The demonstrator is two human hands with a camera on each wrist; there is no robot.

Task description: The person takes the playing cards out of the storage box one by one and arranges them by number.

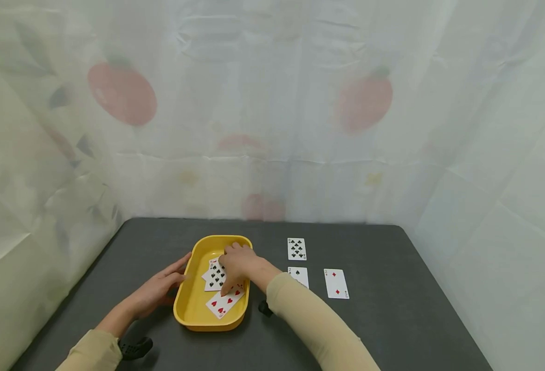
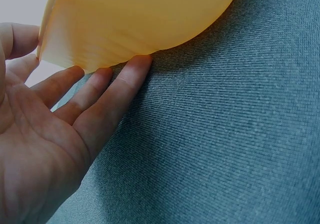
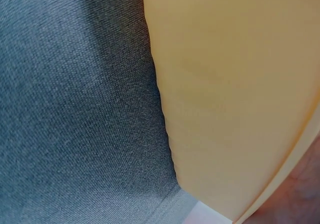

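Note:
A yellow tray sits on the dark table with several playing cards lying face up in it, among them a spade card and a hearts card. My right hand reaches into the tray. Its fingers curl over the spade card's far edge, and the thumb comes down by the hearts card. My left hand lies flat against the tray's left outer wall. In the left wrist view, this left hand's straight fingertips touch the tray. The right wrist view shows only the tray's wall.
Three cards lie face up on the table right of the tray: a clubs card, a spade card partly behind my right forearm, and a two of diamonds. White printed sheeting encloses the table on three sides.

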